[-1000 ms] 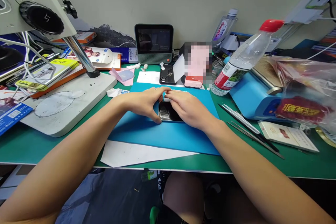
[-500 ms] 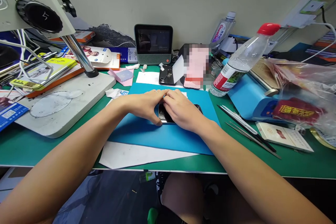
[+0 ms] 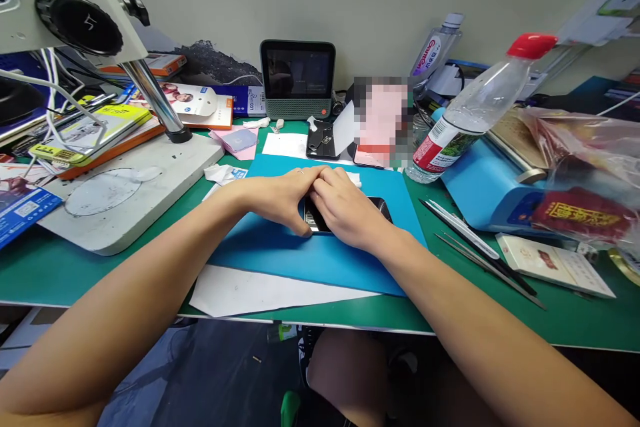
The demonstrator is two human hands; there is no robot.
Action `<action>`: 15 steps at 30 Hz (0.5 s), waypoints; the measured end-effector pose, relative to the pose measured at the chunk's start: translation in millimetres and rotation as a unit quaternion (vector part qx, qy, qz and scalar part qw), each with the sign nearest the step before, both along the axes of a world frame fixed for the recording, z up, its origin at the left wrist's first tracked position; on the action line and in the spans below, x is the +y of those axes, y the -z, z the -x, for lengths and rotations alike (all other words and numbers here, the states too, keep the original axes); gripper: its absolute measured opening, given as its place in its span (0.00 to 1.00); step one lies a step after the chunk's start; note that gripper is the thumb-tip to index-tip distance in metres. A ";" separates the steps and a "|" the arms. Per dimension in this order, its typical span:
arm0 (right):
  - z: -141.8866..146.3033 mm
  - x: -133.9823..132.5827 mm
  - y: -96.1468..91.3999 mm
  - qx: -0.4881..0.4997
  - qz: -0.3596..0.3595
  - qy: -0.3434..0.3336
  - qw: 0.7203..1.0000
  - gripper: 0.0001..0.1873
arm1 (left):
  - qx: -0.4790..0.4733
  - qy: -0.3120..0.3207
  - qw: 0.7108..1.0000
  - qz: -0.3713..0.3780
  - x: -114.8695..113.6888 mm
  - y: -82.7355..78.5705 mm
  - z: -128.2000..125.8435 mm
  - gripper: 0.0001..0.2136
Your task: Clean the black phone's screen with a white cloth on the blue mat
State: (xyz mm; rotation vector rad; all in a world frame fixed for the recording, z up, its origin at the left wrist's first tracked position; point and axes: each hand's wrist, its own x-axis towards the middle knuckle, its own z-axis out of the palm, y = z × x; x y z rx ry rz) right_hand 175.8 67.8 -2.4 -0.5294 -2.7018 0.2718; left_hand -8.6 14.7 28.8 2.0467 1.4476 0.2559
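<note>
A black, glossy smartphone [image 3: 384,208] lies flat on a blue work mat [image 3: 300,257], mostly covered by my hands. My left hand [image 3: 280,199] grips its left end, thumb at the near edge and fingers reaching toward the far side. Over the middle of the phone, my right hand [image 3: 347,208] is closed, its curled fingers meeting those of my left hand near the far edge. The right fingertips are hidden, so whether a small item is between them cannot be made out. A bright reflection shows on the glass between the hands.
A microscope stand's base [image 3: 120,227] takes up the left side. Tweezers [image 3: 493,270] and a white-and-black pen-like tool [image 3: 463,230] lie right of the mat. A red-capped bottle [image 3: 470,117] leans beside a blue device [image 3: 475,180]. A smart display [image 3: 299,80] stands behind.
The view has shifted slightly, so items on the right appear farther right. Both hands stay on the phone in nearly the same pose; slightly more of its right end shows.
</note>
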 end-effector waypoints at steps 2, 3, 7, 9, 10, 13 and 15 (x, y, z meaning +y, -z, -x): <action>0.2 0.4 0.0 0.002 0.002 -0.004 1.000 0.15 | 0.004 0.001 1.000 -0.002 0.5 0.1 0.4 0.41; 0.5 0.6 0.0 0.002 0.004 -0.004 1.000 0.15 | 0.005 0.003 1.000 -0.003 0.7 0.2 0.5 0.41; 1.3 1.5 0.1 0.003 0.009 -0.003 1.000 0.16 | 0.010 0.002 1.000 -0.003 1.6 0.9 0.9 0.40; 1.4 2.0 0.0 0.004 0.011 -0.001 1.000 0.16 | 0.013 -0.004 1.000 0.002 2.1 1.6 1.3 0.42; 1.3 2.3 -0.1 0.005 0.012 0.000 1.000 0.16 | 0.014 -0.006 1.000 0.005 2.3 1.8 1.5 0.44; 0.8 3.1 -0.8 0.006 0.012 0.000 1.000 0.17 | 0.012 -0.002 1.000 0.007 2.5 1.3 1.9 0.47; 0.5 3.4 -1.2 0.007 0.013 -0.001 1.000 0.16 | 0.007 0.005 1.000 -0.001 2.3 0.4 1.8 0.46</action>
